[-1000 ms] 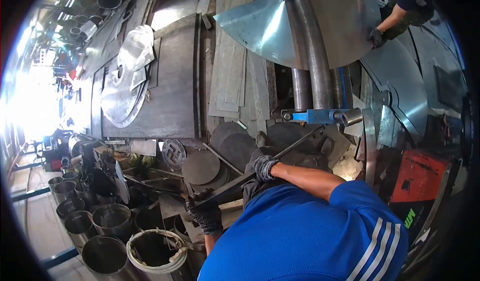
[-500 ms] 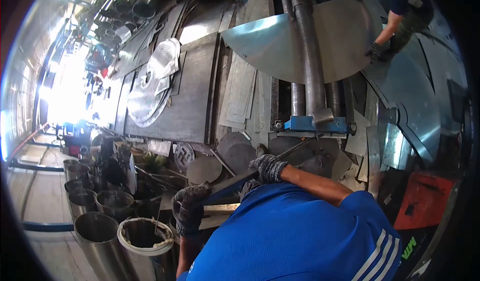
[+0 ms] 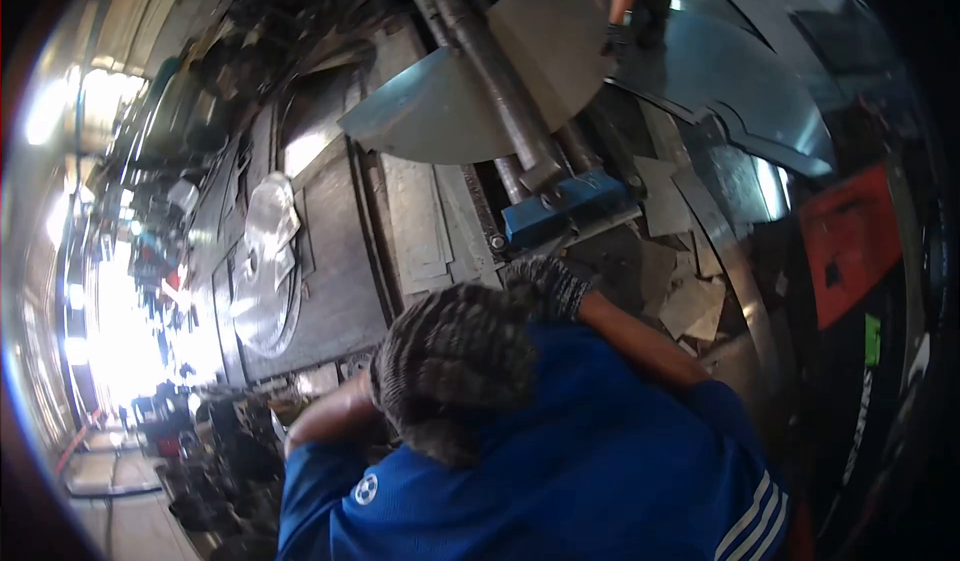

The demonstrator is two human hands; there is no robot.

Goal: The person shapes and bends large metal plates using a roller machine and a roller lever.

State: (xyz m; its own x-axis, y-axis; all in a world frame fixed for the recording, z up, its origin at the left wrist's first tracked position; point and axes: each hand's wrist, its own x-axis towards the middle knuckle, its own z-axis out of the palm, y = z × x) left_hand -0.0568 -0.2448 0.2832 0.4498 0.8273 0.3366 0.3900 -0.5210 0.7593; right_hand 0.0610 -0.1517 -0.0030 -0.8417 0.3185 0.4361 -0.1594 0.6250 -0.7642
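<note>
My left hand [image 3: 455, 376], in a dark knit glove, is raised large and blurred close to the camera. Its fingers look curled, and what they hold, if anything, is hidden. Just beyond it, my right hand [image 3: 548, 286] in a matching glove is bent in before my chest, its fingers closed and partly covered by the left glove. Ahead of the right hand is the blue end block [image 3: 570, 209] of a roller machine. A large rounded metal sheet [image 3: 430, 106] lies across its rollers [image 3: 500, 91].
A co-worker's gloved hand [image 3: 615, 39] is at the sheet's far edge. Dark flat plates [image 3: 340, 251] lie to the left, with a shiny cut piece [image 3: 265, 221] on top. Metal scraps [image 3: 690, 306] and a red panel [image 3: 855, 241] are on the right.
My left hand has risen toward the camera and right, beside my right hand. The bar between my hands is no longer visible. The view has tilted, and the machine appears further left.
</note>
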